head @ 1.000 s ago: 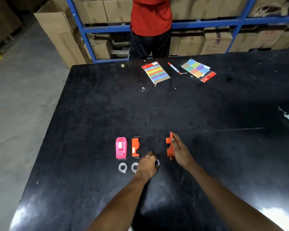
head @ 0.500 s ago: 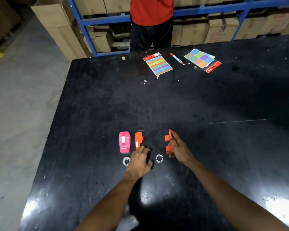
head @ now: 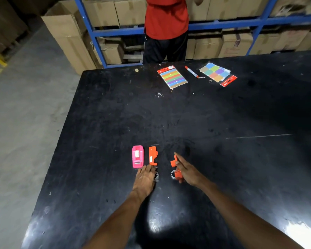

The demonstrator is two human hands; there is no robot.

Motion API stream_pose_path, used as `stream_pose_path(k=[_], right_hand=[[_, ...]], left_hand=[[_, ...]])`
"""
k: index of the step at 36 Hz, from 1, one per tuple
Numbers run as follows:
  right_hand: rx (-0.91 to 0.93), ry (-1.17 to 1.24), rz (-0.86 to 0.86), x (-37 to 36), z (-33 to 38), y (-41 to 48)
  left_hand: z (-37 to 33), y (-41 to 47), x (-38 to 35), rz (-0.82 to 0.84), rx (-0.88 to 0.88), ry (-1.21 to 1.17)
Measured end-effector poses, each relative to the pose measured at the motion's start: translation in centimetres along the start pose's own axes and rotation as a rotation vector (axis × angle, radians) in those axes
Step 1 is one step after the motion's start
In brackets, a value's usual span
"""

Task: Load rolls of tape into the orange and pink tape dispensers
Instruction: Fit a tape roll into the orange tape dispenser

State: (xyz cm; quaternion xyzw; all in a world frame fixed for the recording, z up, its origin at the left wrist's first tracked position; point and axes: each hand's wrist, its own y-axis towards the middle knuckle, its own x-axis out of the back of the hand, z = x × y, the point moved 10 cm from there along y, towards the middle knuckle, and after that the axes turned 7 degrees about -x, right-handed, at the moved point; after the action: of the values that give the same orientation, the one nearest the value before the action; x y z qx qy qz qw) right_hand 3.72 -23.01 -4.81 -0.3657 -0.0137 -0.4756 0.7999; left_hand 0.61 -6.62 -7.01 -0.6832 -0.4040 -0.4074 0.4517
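A pink tape dispenser (head: 137, 156) with a white roll inside lies on the black table (head: 205, 123). Just right of it lies one orange dispenser half (head: 153, 156). My right hand (head: 188, 170) holds the other orange dispenser half (head: 176, 168) on edge. A clear tape roll (head: 172, 174) lies against that half's near end. My left hand (head: 144, 178) rests palm down below the pink dispenser, fingers spread over the tape rolls; one roll (head: 156, 175) peeks out at its right side. What lies under the palm is hidden.
At the table's far edge lie a pack of coloured strips (head: 172, 76), a red marker (head: 191, 71) and a pack of coloured squares (head: 217, 73). A person in a red shirt (head: 166, 17) stands behind the table by blue shelving with cardboard boxes (head: 223, 26).
My left hand has slid left from the right-hand roll to cover the rolls below the pink and orange pieces. The right-hand roll now lies uncovered beside the held orange half.
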Motion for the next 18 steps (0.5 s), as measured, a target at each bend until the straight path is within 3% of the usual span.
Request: stream_pose_path(k=[5,10,18], right_hand=[[0.015,-0.048,0.011,-0.3,0.3,-0.8],[0.039,-0.136,0.007,-0.8,2.0,-2.1],[0.143,-0.195,0.031,-2.4,5.3,-4.4]], left_hand=[[-0.3,-0.4,0.7,-0.008,-0.018,-0.137],[-0.7,-0.6,1.3,0.117,-0.008,-0.513],[-1.2,-1.2,6.0,0.146,0.018,-0.941]])
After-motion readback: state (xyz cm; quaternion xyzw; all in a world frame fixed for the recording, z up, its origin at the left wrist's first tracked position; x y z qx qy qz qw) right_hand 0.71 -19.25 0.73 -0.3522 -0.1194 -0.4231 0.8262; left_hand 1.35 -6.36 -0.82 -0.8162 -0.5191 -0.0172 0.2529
